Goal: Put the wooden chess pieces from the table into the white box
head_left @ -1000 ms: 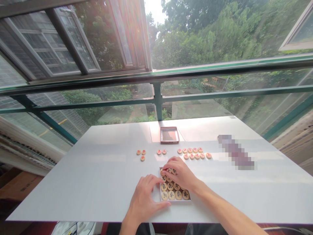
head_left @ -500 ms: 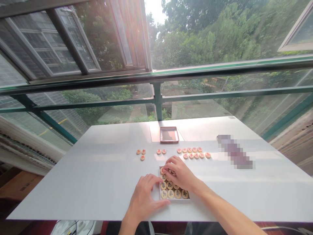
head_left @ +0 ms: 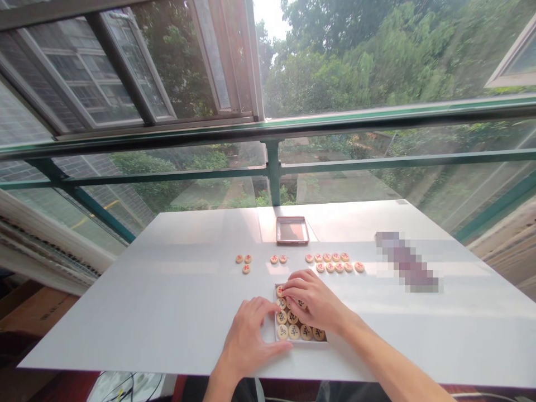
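Observation:
A shallow box (head_left: 301,341) near the table's front holds rows of round Chinese chess pieces, several with black characters showing. My left hand (head_left: 247,332) steadies the box, its index fingertip at the left wall and its thumb along the front edge. Over the box's far part, my right hand (head_left: 318,301) is curled, fingertips on a red-lettered Chinese chess piece (head_left: 280,291) in the far left corner. That hand hides much of the box's right side and the pieces there.
Beyond the box lie red-lettered pieces in groups: a trio (head_left: 245,269) at left, a pair (head_left: 274,259) in the middle and two rows (head_left: 335,257) at right. Behind them is an open box lid (head_left: 292,230). A blurred-out object (head_left: 408,262) lies on the white table (head_left: 146,301); railings stand beyond.
My right hand's fingertips have shifted slightly, so more of the red-lettered corner piece shows. My left hand keeps its place at the box. The view has turned a little.

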`<move>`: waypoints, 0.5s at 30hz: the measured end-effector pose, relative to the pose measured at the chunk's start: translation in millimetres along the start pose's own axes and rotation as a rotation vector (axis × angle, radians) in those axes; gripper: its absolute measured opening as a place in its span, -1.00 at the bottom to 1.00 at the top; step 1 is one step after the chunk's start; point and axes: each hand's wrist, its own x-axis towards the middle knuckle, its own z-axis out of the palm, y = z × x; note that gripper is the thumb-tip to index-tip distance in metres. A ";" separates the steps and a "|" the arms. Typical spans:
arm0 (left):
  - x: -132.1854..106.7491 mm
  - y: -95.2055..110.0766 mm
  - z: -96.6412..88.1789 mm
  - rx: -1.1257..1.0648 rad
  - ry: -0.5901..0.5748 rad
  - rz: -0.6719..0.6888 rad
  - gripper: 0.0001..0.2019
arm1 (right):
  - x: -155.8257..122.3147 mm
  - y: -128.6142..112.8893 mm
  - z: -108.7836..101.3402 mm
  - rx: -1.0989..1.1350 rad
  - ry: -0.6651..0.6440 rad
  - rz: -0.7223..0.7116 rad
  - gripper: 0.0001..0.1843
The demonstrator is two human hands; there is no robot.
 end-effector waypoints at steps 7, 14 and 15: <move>0.4 0.8 -0.2 -0.001 -0.011 -0.004 -0.52 | -1.0 1.4 1.6 0.002 -0.012 0.000 -0.68; 0.2 -1.1 0.7 -0.010 -0.013 0.002 -0.50 | -1.7 3.5 3.9 -0.034 -0.005 -0.005 -0.72; 0.2 -1.4 0.8 -0.009 -0.014 0.004 -0.50 | -1.7 3.6 4.1 -0.042 -0.003 -0.007 -0.73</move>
